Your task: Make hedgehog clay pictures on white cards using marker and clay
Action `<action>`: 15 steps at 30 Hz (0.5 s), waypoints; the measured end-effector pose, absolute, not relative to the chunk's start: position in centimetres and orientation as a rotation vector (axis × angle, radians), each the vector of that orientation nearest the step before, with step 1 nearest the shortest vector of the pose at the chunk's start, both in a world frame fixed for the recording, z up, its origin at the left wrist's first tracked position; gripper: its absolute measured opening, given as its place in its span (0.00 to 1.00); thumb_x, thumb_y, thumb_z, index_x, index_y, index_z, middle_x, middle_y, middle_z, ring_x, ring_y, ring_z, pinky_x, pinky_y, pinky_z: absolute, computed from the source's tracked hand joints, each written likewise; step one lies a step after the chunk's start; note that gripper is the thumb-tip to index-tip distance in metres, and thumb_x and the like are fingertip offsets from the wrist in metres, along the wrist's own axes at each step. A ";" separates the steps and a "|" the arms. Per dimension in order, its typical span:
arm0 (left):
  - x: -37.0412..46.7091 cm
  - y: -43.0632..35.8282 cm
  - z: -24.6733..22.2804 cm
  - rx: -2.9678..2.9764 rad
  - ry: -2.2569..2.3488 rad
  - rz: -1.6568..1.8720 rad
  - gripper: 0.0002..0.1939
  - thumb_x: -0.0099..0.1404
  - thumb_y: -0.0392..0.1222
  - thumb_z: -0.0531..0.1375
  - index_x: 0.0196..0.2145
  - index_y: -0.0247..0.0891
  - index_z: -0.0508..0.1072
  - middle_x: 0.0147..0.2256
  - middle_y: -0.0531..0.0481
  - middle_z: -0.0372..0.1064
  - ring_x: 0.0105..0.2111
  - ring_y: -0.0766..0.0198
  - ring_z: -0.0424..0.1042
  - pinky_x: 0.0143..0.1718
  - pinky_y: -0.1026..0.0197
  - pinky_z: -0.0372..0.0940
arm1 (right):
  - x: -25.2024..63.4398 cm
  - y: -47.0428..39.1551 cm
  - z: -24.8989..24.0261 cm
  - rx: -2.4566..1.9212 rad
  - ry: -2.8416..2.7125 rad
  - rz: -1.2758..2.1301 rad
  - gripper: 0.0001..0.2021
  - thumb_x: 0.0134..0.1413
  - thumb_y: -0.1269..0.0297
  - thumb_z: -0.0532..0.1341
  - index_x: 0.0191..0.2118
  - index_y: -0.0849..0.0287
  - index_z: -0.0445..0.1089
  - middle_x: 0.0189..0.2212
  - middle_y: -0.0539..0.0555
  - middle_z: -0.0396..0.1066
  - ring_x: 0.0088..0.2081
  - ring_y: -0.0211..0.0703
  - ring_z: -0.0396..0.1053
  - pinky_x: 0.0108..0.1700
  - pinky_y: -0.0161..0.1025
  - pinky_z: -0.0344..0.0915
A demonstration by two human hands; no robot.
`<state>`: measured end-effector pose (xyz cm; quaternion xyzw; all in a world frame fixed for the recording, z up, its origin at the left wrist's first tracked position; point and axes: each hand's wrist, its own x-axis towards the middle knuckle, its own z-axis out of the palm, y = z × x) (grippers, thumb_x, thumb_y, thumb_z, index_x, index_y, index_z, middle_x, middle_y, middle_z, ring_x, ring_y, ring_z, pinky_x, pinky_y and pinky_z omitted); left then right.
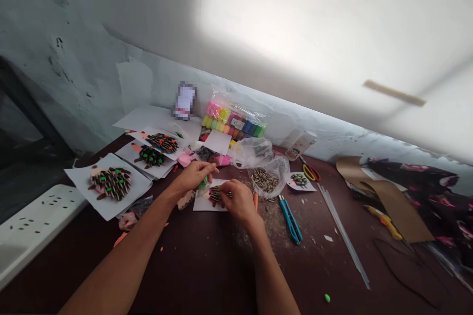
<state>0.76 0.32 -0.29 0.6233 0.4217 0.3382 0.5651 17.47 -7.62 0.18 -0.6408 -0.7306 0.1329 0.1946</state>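
Note:
My left hand is closed, thumb against fingers, on a lump of green modelling clay that shows below its fingertips. My right hand bends over a small hedgehog figure made of striped sunflower seeds with bits of pink and green. Its fingers are pressed together at the figure's right side, and whatever they pinch is hidden. The figure lies on a white card on the dark table. Just right of that hand, a clear plastic bag holds a heap of sunflower seeds.
Finished-looking seed hedgehogs on white cards lie at left, beside a power strip. A pack of coloured clay leans on the wall. Blue-handled pliers, scissors, clear glue sticks and a yellow-handled tool lie right.

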 end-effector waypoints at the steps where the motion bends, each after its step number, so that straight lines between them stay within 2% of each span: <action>1: 0.8 0.4 -0.3 1.442 1.003 0.816 0.25 0.57 0.63 0.57 0.31 0.36 0.77 0.24 0.49 0.72 0.29 0.61 0.70 0.32 0.61 0.63 | 17.7 -7.6 0.2 -1.785 -2.013 0.351 0.06 0.56 0.72 0.61 0.34 0.57 0.76 0.31 0.51 0.72 0.33 0.38 0.68 0.36 0.33 0.56; 5: 0.7 0.5 -0.5 1.335 0.947 0.902 0.24 0.52 0.56 0.63 0.40 0.35 0.75 0.35 0.47 0.74 0.37 0.60 0.71 0.37 0.60 0.65 | 18.8 -7.3 0.2 -1.743 -1.796 0.278 0.08 0.58 0.68 0.57 0.33 0.59 0.74 0.30 0.52 0.72 0.31 0.39 0.66 0.35 0.34 0.57; 8: 0.6 0.4 -0.7 1.276 0.844 0.900 0.26 0.48 0.50 0.67 0.44 0.36 0.74 0.40 0.47 0.74 0.38 0.61 0.71 0.40 0.59 0.66 | 19.3 -7.1 0.3 -1.671 -1.617 0.329 0.11 0.59 0.63 0.56 0.31 0.59 0.73 0.27 0.51 0.71 0.28 0.39 0.64 0.32 0.34 0.57; 12: 0.6 0.4 -1.1 1.247 0.826 0.884 0.24 0.49 0.51 0.68 0.41 0.35 0.75 0.37 0.46 0.74 0.33 0.63 0.71 0.37 0.58 0.69 | 19.1 -7.2 0.3 -1.558 -1.507 0.487 0.15 0.59 0.55 0.56 0.29 0.59 0.72 0.23 0.49 0.68 0.26 0.37 0.61 0.29 0.34 0.56; 15: 0.6 0.4 -1.2 1.238 0.848 0.877 0.24 0.48 0.55 0.69 0.38 0.35 0.76 0.32 0.48 0.74 0.29 0.65 0.71 0.35 0.57 0.70 | 18.6 -7.2 0.2 -1.514 -1.500 0.571 0.14 0.57 0.54 0.58 0.29 0.59 0.72 0.23 0.49 0.69 0.24 0.36 0.59 0.28 0.33 0.55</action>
